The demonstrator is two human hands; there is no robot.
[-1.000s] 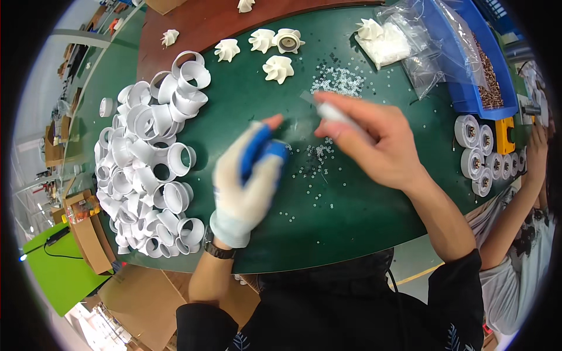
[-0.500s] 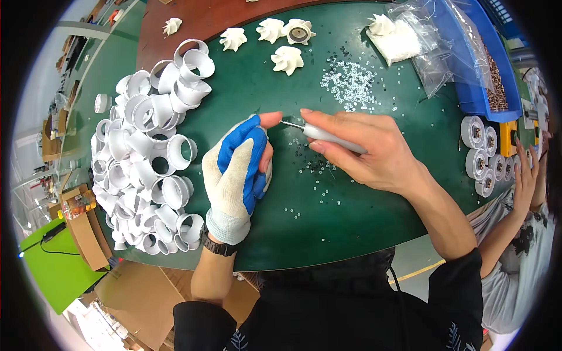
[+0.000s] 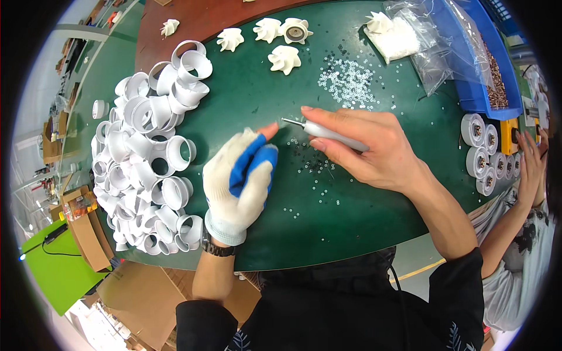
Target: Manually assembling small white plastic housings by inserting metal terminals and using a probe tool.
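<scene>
White rings (image 3: 149,169) left of hands, washers (image 3: 350,82) & blue bin (image 3: 468,64) beyond.

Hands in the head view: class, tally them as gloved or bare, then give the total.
Gloved: 1, the left hand
Bare: 2, the right hand gripping a grey tool, and a co-worker's hand at the right rim
Total: 3 hands

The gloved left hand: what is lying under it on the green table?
Nothing can be seen under the gloved left hand; the glove covers that spot. Around it the green table shows small scattered washers. The right hand holds a grey pen-like tool beside it.
</scene>
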